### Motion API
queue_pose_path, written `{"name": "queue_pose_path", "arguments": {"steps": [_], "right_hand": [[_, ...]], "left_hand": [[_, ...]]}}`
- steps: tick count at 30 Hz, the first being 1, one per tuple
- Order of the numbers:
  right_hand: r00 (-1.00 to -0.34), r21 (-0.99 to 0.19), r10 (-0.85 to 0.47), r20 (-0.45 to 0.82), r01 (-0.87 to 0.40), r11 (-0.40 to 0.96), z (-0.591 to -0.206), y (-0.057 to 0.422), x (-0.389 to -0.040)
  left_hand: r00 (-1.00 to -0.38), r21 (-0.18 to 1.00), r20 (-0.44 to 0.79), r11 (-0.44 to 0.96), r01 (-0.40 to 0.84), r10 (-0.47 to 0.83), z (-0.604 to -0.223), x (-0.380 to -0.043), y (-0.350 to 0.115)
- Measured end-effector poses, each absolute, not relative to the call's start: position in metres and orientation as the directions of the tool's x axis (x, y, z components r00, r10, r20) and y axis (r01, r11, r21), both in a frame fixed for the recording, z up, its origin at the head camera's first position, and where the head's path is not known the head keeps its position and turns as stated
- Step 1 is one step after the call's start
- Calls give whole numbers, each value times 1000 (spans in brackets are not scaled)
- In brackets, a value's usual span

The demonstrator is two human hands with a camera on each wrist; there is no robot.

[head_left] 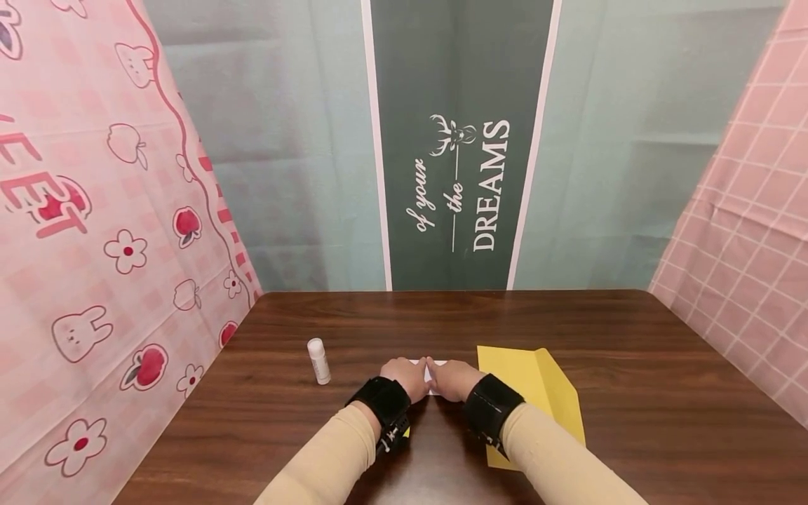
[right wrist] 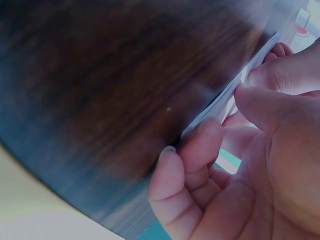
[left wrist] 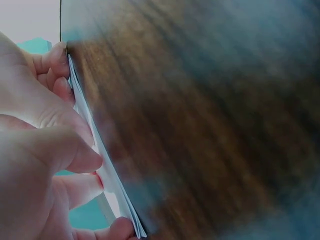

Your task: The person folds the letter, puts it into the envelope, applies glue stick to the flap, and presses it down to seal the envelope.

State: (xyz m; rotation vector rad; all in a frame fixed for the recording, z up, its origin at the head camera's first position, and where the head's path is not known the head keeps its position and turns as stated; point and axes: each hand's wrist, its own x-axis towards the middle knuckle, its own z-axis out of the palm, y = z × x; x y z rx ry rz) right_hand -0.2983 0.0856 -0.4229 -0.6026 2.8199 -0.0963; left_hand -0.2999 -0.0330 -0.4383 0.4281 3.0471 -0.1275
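Observation:
A folded white paper [head_left: 434, 387] lies low at the middle of the table, mostly covered by both hands. From its left side my left hand [head_left: 404, 376] grips it with thumb and fingers; my right hand [head_left: 456, 379] does the same from the right. The thumbs meet near the paper's middle. In the left wrist view, the white paper [left wrist: 115, 185] shows thin stacked layers along its near edge, with fingertips right at it. The right wrist view has the paper's edge [right wrist: 215, 107] close over the wood, the right fingers curled along it.
A white glue stick [head_left: 319, 362] is on the table left of the hands. A creased yellow sheet [head_left: 516, 382] lies to the right, partly under the right forearm. A bit of yellow [head_left: 407, 432] peeks out by the left wrist. The brown table [head_left: 606, 330] ends at a curtain.

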Motion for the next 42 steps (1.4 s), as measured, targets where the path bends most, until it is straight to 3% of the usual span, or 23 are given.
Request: {"name": "queue_pose_path", "arguments": {"steps": [12, 42], "right_hand": [[-880, -99, -390, -269, -378, 921, -422, 84, -303], [-889, -98, -400, -224, -388, 916, -423, 84, -297]], "left_hand": [[-960, -70, -90, 960, 271, 264, -431, -298, -33], [-958, -49, -69, 958, 282, 278, -425, -290, -33]]}}
